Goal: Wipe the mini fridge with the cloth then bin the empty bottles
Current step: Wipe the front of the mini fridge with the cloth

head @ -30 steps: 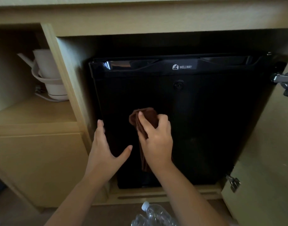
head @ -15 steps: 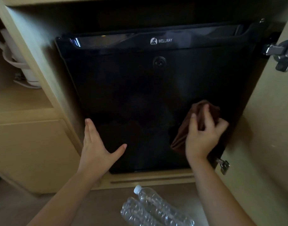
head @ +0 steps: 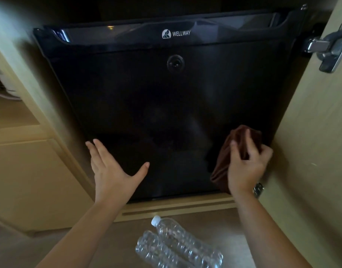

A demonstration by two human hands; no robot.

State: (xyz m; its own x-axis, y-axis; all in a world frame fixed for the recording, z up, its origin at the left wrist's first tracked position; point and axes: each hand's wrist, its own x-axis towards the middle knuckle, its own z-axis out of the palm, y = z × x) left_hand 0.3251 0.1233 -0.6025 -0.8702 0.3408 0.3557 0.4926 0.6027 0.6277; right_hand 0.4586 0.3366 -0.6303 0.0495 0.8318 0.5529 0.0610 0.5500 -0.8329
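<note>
**Bare forearms, plain hands**

Both forearms show uncovered up to the frame's edge. The left hand (head: 112, 176) and right hand (head: 245, 167) carry short nails on plain fingers (head: 100, 151). A metal glint (head: 258, 189) by the right wrist is probably cabinet hardware, not a watch.

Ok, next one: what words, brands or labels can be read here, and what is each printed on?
"WELLWAY": white, beside a small logo, on the top band of the black mini fridge door.
Two clear plastic bottles: no label or print visible.
Metal cabinet hinge: no legible marking.
Nothing else is readable.
</note>
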